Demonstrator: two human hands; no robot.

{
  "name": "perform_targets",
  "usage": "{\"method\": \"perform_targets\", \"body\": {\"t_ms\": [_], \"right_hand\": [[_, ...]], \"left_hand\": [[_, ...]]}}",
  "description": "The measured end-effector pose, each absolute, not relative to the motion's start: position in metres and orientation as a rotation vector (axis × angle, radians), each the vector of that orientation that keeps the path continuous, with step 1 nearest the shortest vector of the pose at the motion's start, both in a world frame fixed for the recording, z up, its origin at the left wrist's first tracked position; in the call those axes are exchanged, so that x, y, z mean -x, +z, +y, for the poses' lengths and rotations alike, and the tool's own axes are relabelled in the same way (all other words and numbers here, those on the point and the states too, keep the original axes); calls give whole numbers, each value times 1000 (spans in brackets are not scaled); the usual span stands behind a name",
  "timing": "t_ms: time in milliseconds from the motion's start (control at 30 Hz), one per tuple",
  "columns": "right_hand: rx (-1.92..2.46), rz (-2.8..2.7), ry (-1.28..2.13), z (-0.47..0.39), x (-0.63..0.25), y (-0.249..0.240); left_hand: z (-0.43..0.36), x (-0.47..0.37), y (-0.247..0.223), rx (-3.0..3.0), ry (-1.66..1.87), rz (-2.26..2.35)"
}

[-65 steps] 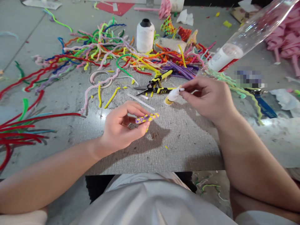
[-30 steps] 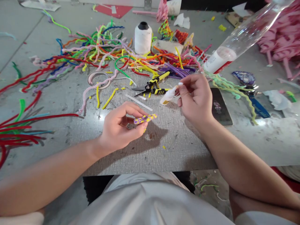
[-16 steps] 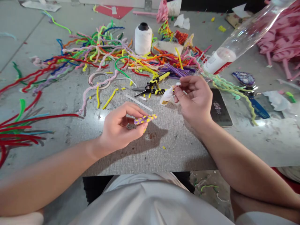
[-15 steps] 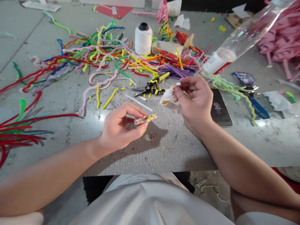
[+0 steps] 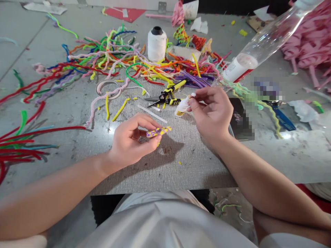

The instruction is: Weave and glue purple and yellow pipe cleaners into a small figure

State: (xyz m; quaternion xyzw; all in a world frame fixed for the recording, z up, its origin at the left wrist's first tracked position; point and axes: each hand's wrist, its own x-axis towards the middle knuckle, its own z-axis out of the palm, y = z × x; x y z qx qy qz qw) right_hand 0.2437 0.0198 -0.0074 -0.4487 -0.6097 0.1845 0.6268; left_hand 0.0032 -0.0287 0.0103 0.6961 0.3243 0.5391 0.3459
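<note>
One mottled piece (image 5: 158, 131) in left hand (image 5: 130, 139)

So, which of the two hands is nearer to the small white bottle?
Right. The right hand has its fingertips at the tip of the small bottle; I cannot tell whether they touch. The left hand is farther, left of it and closer to the body.

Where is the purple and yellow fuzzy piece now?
Just left of centre in the head view, the piece is held in the left hand, nearer the person than the narrow flat white strip.
</note>
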Motion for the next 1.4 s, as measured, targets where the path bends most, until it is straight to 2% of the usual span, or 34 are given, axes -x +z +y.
{"method": "perform_targets", "body": {"t_ms": [1400], "right_hand": [[1065, -1476, 461, 19, -247, -4]], "left_hand": [[-29, -3, 9, -1777, 1386, 843]]}}
